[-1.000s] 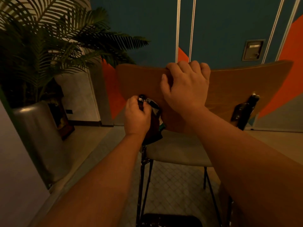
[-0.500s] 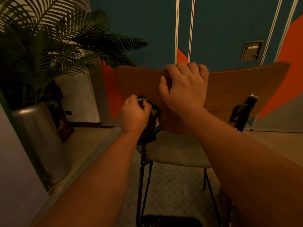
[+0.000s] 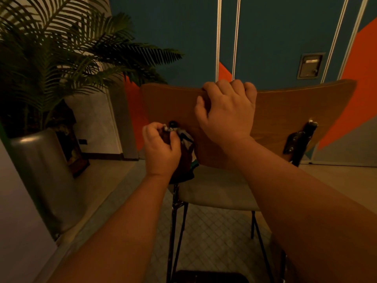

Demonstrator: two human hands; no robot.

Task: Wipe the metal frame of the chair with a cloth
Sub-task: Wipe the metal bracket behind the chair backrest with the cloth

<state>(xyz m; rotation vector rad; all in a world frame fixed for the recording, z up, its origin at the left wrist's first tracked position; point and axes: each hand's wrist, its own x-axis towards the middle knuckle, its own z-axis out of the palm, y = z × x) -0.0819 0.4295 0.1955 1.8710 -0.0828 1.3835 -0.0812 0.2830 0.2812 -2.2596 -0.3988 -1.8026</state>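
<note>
A chair with a curved wooden backrest [image 3: 295, 111] and a pale seat [image 3: 216, 193] stands in front of me, seen from behind. Its dark metal frame shows as a left post [image 3: 175, 203] and a right bracket [image 3: 299, 139]. My left hand [image 3: 161, 150] grips a dark patterned cloth [image 3: 186, 154] wrapped round the top of the left post, whose black tip pokes out just above my fingers. My right hand [image 3: 228, 113] curls over the backrest's top edge and holds it.
A large palm [image 3: 51, 58] in a grey pot [image 3: 40, 176] stands close on the left. A blue and orange wall [image 3: 265, 37] with a metal plate [image 3: 310, 65] is behind the chair. Thin black legs [image 3: 259, 240] stand on tiled floor [image 3: 214, 237].
My left hand has slid the cloth a little up the left post, so the hand sits higher against the backrest. My right hand keeps its hold on the top edge.
</note>
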